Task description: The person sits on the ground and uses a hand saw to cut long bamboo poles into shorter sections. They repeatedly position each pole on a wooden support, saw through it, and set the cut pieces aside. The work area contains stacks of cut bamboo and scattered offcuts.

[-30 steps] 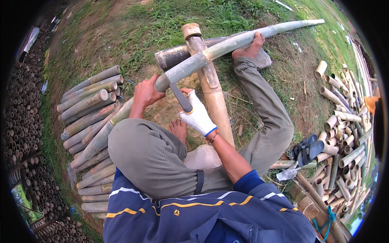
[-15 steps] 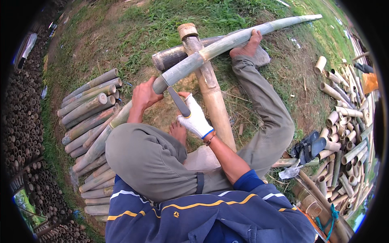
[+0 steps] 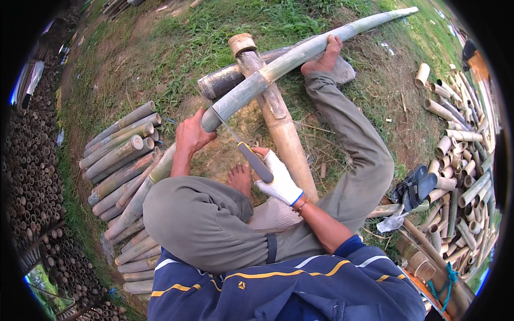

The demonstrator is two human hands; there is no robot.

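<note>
Good grips

Fingers of the right hand (image 3: pixel 279 180) wrap the saw (image 3: pixel 256 163); the left hand (image 3: pixel 193 134) hugs the bamboo pole (image 3: pixel 236 99), lower left to upper right. It looks stiff and heavy, best held near the saw.

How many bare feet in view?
2: the bare right foot, raised at the long grey-green bamboo pole; the bare left foot, lower in the picture, partly covered by the olive-grey fabric trouser leg. Others may be hidden.

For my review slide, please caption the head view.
Bare left hand clasps a long bamboo pole while the gloved right hand holds a thin-bladed tool against it.
</note>
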